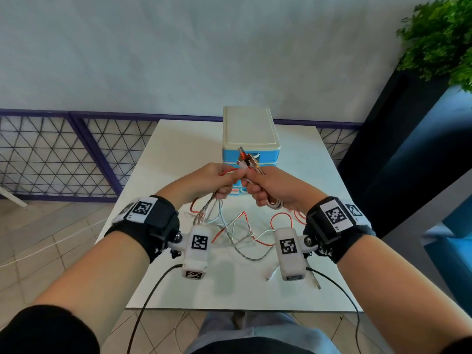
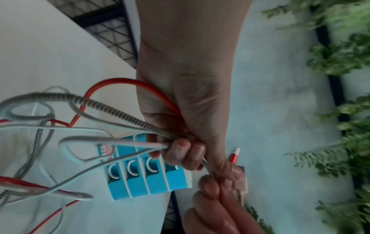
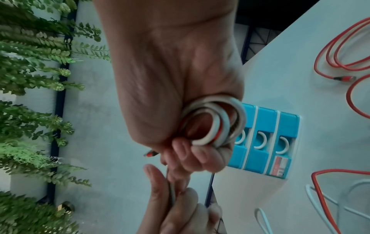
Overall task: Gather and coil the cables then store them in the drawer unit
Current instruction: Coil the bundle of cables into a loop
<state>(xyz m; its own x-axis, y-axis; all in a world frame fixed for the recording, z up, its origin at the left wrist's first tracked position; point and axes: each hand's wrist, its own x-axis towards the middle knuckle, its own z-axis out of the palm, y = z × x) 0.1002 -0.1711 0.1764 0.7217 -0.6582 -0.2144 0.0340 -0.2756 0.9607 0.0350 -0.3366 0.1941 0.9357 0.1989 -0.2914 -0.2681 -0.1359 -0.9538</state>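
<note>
Both hands are raised together in front of the blue and white drawer unit [image 1: 249,135]. My left hand [image 1: 214,178] grips a bundle of red, white and metal-spring cables [image 2: 128,134] that trail down to the table. My right hand [image 1: 270,187] holds a small coil of white and red cable loops [image 3: 216,123], and the plug ends [image 1: 249,160] stick up above its fingers. The drawer fronts [image 2: 148,167] show closed in the wrist views. Loose cables [image 1: 242,233] lie tangled on the white table [image 1: 178,154] below the hands.
A separate red cable [image 3: 340,52] lies looped on the table right of the unit. A purple mesh fence [image 1: 63,154] runs behind the table. Green plants [image 1: 439,39] stand at the right. The table's near edge [image 1: 242,309] is close to my body.
</note>
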